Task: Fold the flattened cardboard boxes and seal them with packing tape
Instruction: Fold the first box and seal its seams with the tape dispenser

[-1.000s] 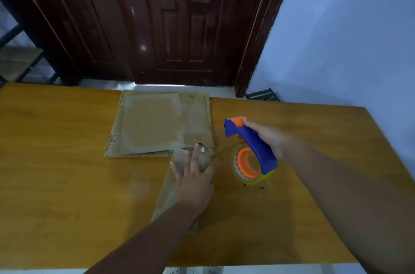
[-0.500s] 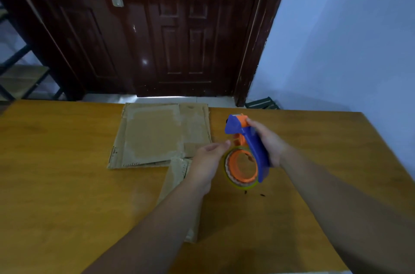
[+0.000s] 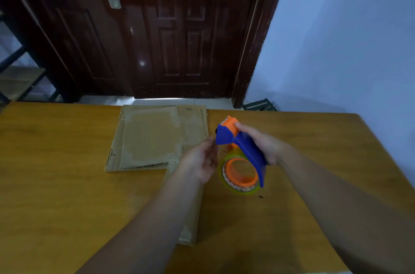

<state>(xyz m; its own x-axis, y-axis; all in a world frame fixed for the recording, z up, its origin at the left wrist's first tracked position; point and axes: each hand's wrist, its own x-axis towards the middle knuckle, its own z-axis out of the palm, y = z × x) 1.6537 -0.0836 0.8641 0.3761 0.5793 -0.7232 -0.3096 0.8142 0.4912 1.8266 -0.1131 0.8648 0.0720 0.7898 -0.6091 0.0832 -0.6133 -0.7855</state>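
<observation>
Your right hand grips the dispenser above the table. Left hand curls at its blade end; whether it pinches tape cannot be told. Flat boxes lie behind. Recommendation: draw tape straight, clear of the teeth.

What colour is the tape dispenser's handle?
Blue. The tape dispenser's handle shows best in the head view.

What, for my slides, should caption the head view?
Right hand grips tape dispenser above table, left hand beside its head, flattened cardboard behind.
</observation>
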